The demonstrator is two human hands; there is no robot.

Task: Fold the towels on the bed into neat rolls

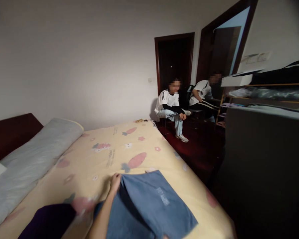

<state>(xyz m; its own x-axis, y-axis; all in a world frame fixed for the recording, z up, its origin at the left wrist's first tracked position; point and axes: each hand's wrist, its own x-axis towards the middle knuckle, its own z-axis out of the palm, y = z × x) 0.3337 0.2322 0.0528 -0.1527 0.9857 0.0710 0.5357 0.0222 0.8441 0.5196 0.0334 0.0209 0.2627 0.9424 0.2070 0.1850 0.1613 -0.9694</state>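
A blue-grey cloth [161,199] with pale printed lettering lies on the yellow patterned bed sheet [89,176], its layers parted by a dark fold. At its upper left corner my left hand [116,181] is closed, pinching the edge. Only a small bit of my right hand [165,236] shows at the bottom edge of the view, against the lower part of the cloth; its fingers are mostly out of view.
A grey pillow [45,156] lies along the bed's left side, near a dark headboard [12,132]. Dark purple fabric [49,220] is at the lower left. Two people sit beyond the bed. A dark cabinet [266,166] and a shelf [276,84] stand on the right.
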